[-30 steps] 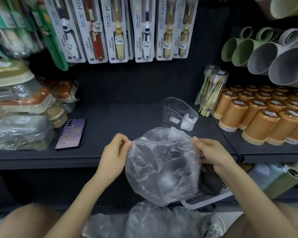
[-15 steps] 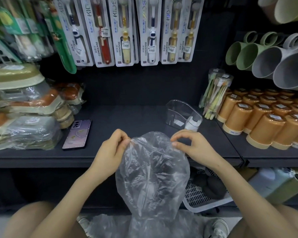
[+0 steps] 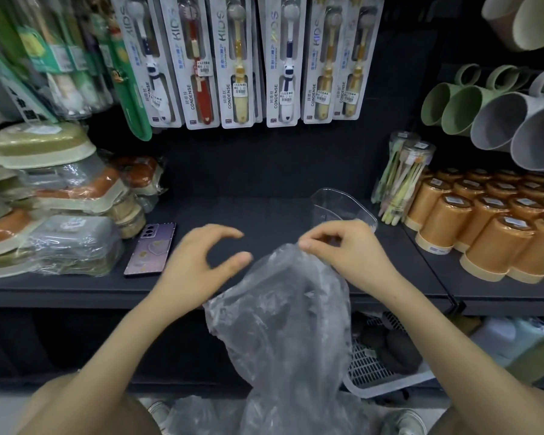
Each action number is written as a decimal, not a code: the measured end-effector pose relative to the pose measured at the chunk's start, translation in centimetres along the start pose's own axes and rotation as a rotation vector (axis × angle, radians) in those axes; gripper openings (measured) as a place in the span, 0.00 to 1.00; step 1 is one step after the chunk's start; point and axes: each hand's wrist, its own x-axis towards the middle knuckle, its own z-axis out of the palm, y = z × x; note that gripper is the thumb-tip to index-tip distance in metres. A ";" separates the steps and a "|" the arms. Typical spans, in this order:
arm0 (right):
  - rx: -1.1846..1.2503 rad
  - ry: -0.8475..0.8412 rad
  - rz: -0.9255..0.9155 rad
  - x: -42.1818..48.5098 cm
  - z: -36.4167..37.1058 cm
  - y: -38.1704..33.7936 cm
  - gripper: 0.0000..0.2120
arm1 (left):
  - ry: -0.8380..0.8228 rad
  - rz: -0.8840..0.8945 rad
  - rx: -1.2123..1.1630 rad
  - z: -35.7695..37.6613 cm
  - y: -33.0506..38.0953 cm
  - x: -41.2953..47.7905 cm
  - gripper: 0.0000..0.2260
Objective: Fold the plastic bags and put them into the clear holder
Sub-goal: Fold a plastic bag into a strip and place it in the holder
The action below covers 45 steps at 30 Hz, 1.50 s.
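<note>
Your right hand (image 3: 343, 251) is pinching the top of a crumpled plastic bag (image 3: 283, 324) hanging before the dark shelf (image 3: 248, 211). Your left hand (image 3: 195, 265) is hovering beside it, fingers spread apart, empty. The clear holder (image 3: 343, 204) is standing just behind your right hand.

right hand (image 3: 343, 249) pinching plastic bag (image 3: 283, 315), left hand (image 3: 198, 262) open beside it

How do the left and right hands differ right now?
The left hand holds nothing; the right hand pinches the top of the plastic bag, which hangs below. The left hand's thumb and fingers gape wide; the right hand's meet at the tips. Both hover over the shelf front.
</note>
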 end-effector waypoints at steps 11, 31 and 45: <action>0.368 0.192 -0.040 -2.9 -0.5 0.8 0.12 | 0.283 -0.215 -0.694 2.8 2.2 1.6 0.04; 0.581 0.005 0.355 -2.5 4.5 1.8 0.06 | 0.638 -0.399 -0.864 0.6 -1.8 2.2 0.08; 0.616 -0.240 0.303 -1.8 -1.7 5.3 0.07 | 0.540 -0.531 -1.036 -1.2 -5.6 2.8 0.13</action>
